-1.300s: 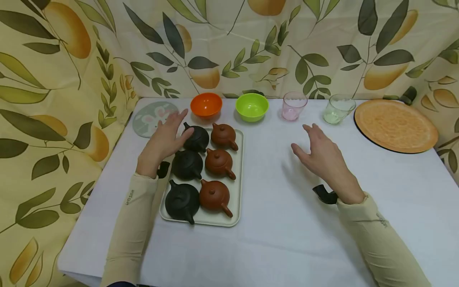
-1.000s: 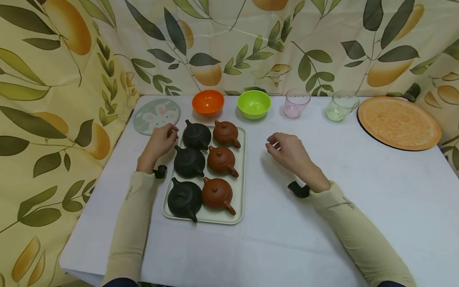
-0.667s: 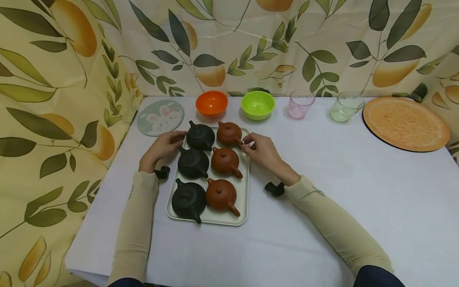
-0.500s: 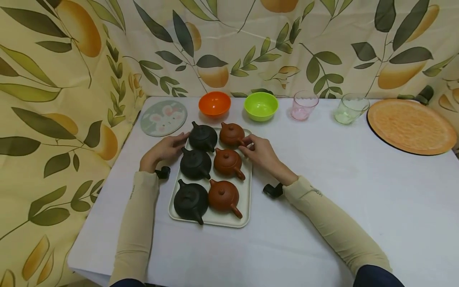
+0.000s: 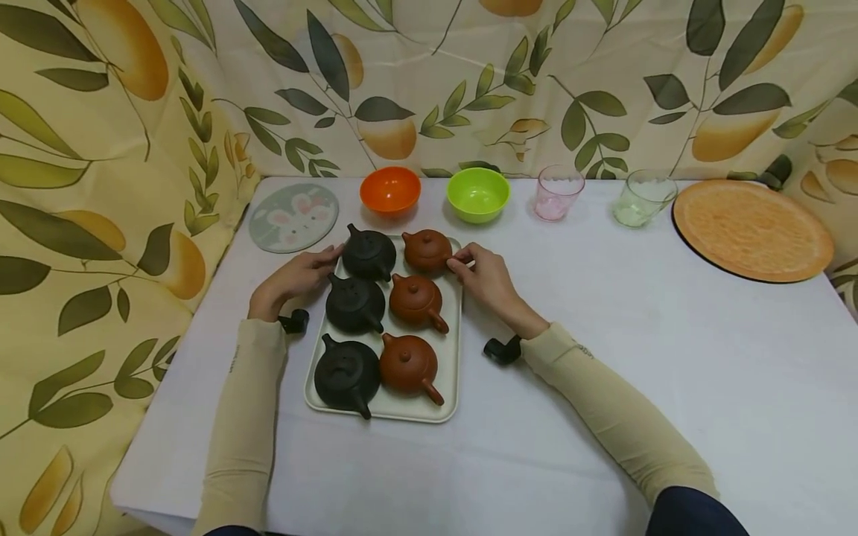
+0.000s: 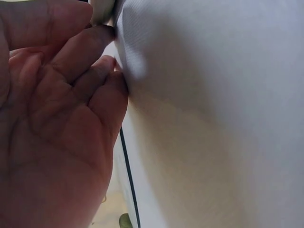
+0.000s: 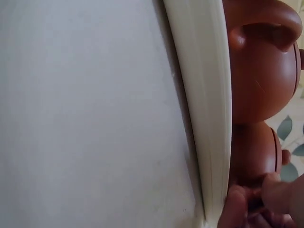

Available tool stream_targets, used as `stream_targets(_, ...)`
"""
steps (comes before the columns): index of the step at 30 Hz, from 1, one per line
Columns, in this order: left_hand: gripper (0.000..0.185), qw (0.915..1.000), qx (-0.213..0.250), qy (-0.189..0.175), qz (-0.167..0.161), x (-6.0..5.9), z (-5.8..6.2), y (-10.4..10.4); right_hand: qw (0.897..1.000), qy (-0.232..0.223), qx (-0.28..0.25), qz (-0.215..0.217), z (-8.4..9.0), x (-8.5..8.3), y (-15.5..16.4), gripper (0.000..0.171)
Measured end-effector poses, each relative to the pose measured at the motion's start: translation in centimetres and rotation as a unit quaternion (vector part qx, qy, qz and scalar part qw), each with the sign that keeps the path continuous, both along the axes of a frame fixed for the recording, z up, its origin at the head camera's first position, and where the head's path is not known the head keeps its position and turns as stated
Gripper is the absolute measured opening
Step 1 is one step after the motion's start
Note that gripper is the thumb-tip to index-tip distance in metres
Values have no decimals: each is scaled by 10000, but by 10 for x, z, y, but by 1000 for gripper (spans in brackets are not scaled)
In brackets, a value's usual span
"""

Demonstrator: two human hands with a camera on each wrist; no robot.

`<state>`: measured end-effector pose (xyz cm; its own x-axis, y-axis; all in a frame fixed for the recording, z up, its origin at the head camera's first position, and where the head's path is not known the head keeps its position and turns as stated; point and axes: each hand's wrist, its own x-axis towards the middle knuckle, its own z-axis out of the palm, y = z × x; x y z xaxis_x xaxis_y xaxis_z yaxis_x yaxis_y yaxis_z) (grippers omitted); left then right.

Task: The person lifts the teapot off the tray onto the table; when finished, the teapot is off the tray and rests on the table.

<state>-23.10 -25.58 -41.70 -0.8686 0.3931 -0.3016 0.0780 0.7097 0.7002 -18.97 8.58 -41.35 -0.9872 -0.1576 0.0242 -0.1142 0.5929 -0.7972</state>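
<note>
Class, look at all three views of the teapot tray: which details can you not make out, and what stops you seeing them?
- Left wrist view: the left hand fills the frame; tray and teapots hidden behind palm and cloth.
- Right wrist view: the right hand is cut off at the corner; its grip on the brown teapot is unclear.
- Head view: the contents of the pink cup are too small to tell.

A cream rectangular tray (image 5: 450, 350) lies flat on the table, holding three black and three brown teapots in rows.

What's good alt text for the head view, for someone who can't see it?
A person's left hand and right hand touch the far corners of a cream tray holding three black and three brown clay teapots, the right fingertips at the far brown teapot. Behind, on the white table, stand orange and green bowls, two glasses, a rabbit coaster and an orange platter.
</note>
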Motion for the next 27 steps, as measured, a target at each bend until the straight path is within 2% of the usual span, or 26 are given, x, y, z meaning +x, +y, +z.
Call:
stream_targets(6, 52, 10000, -35, 19, 52, 2, -3, -2, 9983, 432, 266, -270, 1, 5, -2, 17)
stream_targets(14, 52, 9998, 10, 209, -74, 1, -2, 0, 9973, 115, 410, -604, 11, 3, 26, 17)
stream_targets(20, 52, 9998, 45, 172, -19, -2, -5, 1, 9942, 158, 633, -855, 12, 0, 53, 15)
stream_targets(27, 53, 9999, 40, 109, 47, -2, -6, -2, 9930, 102, 770, -891, 9, 5, 76, 16)
